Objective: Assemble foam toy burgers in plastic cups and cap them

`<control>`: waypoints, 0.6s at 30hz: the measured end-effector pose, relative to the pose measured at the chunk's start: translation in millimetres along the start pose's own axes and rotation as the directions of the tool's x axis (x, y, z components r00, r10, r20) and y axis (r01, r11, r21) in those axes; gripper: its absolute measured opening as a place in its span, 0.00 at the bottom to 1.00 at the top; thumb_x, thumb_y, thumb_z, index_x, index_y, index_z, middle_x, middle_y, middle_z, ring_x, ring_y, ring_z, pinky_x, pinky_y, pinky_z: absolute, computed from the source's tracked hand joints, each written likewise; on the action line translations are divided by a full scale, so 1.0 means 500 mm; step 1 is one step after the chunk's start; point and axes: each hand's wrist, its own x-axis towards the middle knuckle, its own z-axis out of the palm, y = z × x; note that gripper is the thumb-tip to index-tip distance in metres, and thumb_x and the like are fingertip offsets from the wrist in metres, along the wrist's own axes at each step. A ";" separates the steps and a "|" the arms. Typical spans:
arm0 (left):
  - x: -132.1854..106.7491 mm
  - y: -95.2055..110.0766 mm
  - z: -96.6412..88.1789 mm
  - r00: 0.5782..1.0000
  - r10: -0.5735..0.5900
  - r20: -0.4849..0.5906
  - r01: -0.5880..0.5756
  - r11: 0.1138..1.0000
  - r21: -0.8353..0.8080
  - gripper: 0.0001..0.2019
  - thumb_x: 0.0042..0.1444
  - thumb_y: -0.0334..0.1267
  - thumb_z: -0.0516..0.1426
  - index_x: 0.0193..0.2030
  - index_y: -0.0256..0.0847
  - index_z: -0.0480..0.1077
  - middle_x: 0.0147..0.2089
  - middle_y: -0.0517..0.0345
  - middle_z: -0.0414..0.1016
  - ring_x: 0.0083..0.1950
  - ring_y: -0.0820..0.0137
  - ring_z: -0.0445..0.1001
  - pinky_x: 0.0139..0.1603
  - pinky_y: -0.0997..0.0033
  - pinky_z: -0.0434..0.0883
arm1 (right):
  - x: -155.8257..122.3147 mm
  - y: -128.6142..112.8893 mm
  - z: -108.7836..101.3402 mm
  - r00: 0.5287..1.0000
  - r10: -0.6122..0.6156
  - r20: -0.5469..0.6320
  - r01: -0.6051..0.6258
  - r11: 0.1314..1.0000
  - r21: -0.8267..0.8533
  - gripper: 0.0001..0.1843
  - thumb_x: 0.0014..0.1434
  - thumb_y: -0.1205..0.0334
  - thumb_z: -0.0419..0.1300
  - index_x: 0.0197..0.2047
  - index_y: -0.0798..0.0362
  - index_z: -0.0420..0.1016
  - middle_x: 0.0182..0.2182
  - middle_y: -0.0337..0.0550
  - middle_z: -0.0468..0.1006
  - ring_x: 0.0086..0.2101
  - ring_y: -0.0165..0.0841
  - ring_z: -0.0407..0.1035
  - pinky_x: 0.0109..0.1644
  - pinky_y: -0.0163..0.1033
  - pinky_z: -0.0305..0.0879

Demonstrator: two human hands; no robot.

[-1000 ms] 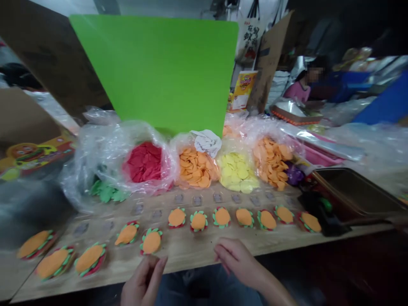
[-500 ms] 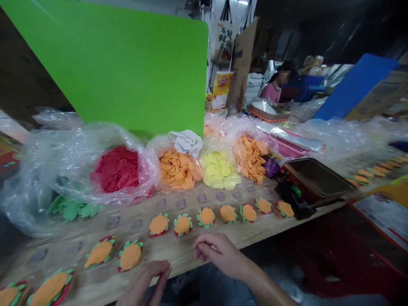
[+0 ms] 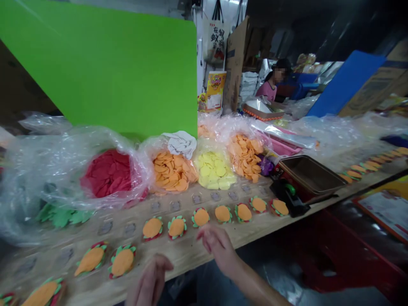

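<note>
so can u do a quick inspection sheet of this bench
surface: wooden bench, rows of small grey patches on it
job's things: layered orange, green and red rounds in rows; loose red pieces, orange pieces, yellow pieces and green leaf shapes by clear plastic bags
clutter: white cloth, brown tray, black device with green knob
hands: left hand and right hand open, blurred, holding nothing visible, near the rounds
cables: nothing seen
surroundings: green board, blue board, person in pink top further back
</note>
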 end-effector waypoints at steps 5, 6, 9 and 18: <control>0.042 0.047 0.079 0.935 -0.214 0.284 0.355 0.609 -0.710 0.27 0.55 0.54 0.45 0.51 0.34 0.64 0.49 0.43 0.69 0.52 0.64 0.67 0.52 0.66 0.64 | 0.053 -0.053 0.021 0.985 0.163 -0.048 -0.079 0.688 0.721 0.23 0.59 0.45 0.44 0.46 0.52 0.68 0.39 0.44 0.72 0.44 0.35 0.65 0.52 0.43 0.58; 0.047 0.059 0.089 0.938 -0.176 0.300 0.347 0.535 -0.770 0.27 0.56 0.53 0.44 0.53 0.33 0.62 0.53 0.41 0.65 0.57 0.62 0.63 0.55 0.65 0.62 | 0.064 -0.059 0.018 0.977 0.211 -0.024 -0.104 0.574 0.812 0.24 0.59 0.45 0.43 0.47 0.51 0.67 0.42 0.45 0.72 0.47 0.35 0.64 0.53 0.44 0.57; 0.051 0.082 0.100 0.948 -0.092 0.304 0.315 0.411 -0.855 0.28 0.57 0.51 0.43 0.59 0.33 0.55 0.60 0.39 0.56 0.62 0.60 0.55 0.58 0.66 0.59 | 0.082 -0.060 0.000 0.956 0.294 0.017 -0.140 0.403 0.905 0.21 0.58 0.49 0.46 0.47 0.52 0.67 0.46 0.45 0.71 0.51 0.35 0.61 0.55 0.42 0.58; 0.042 0.063 0.071 0.964 -0.239 0.120 0.242 0.584 -0.775 0.16 0.54 0.41 0.54 0.48 0.38 0.63 0.45 0.53 0.70 0.44 0.71 0.73 0.40 0.78 0.71 | 0.065 -0.022 -0.019 0.926 0.377 -0.031 -0.205 0.568 0.797 0.10 0.53 0.56 0.59 0.34 0.54 0.69 0.10 0.24 0.54 0.09 0.16 0.42 0.12 0.25 0.43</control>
